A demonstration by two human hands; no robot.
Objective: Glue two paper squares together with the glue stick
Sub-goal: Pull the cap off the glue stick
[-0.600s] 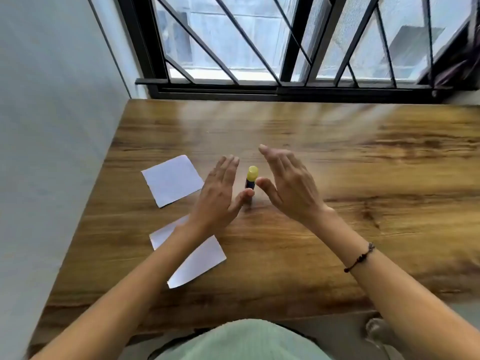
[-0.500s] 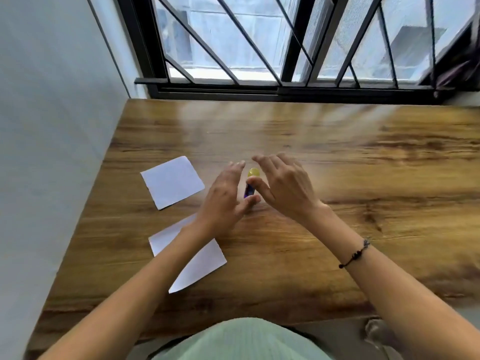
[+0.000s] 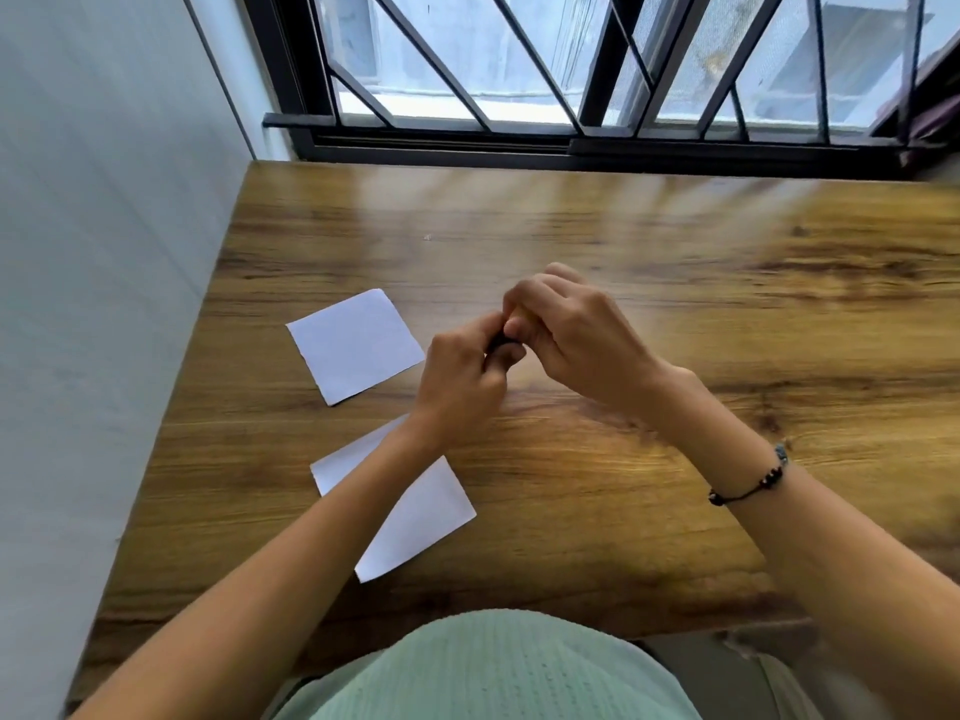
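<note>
Glue stick (image 3: 497,342): almost wholly hidden between the two hands above the middle of the wooden table (image 3: 675,262); only a small dark sliver of the body shows between the fingers, with a hint of yellow under the right hand's fingers. Cap state cannot be told.

Left hand (image 3: 460,379): fingers curled round the lower, dark part of the stick.

Right hand (image 3: 571,330): fingers bent over the upper end of the stick, gripping it; meets the left hand at the stick. A dark beaded bracelet (image 3: 748,483) sits on this wrist.

Far paper square (image 3: 356,345): white, flat on the table, left of the hands, apart from them.

Near paper square (image 3: 415,517): white, flat on the table nearer the person, partly covered by the left forearm; separate from the far square.

No containers in view.

Window grille (image 3: 571,70): black bars behind the table's far edge.
</note>
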